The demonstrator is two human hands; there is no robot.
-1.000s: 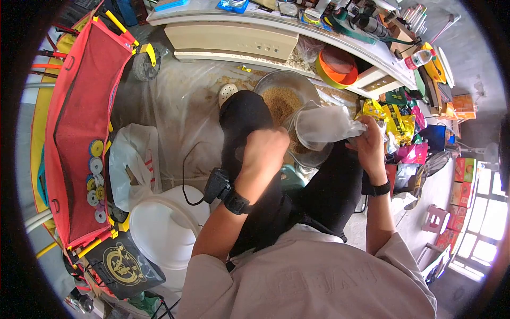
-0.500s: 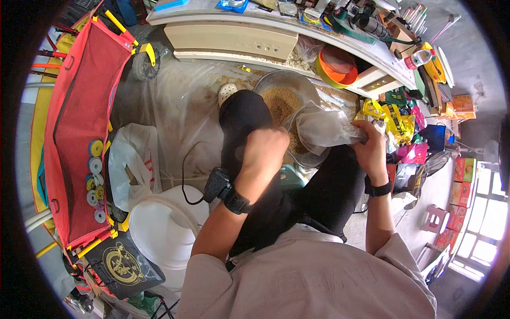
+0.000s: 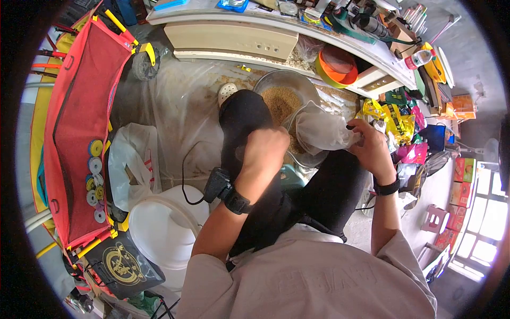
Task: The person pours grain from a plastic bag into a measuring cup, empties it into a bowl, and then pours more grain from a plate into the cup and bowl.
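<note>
A wide metal basin of tan grain sits on the floor between my legs. Over its near right side is a whitish, translucent bag, with a thin round rim along its left edge. My right hand pinches the bag's right end, and a small dark spot shows by its fingertips. My left hand is closed in a fist beside the basin's near edge, close to that rim. Its fingers are turned away, so what they grip is hidden.
A white bucket and a white plastic bag stand left. Beyond them is a red fabric cart. A cluttered table runs along the far side, with orange and green bowls beneath. Yellow packets lie right.
My right hand has shifted its grip on the bag's end, its wrist moving slightly right. The bag looks shorter and more bunched. My left hand stays in place.
</note>
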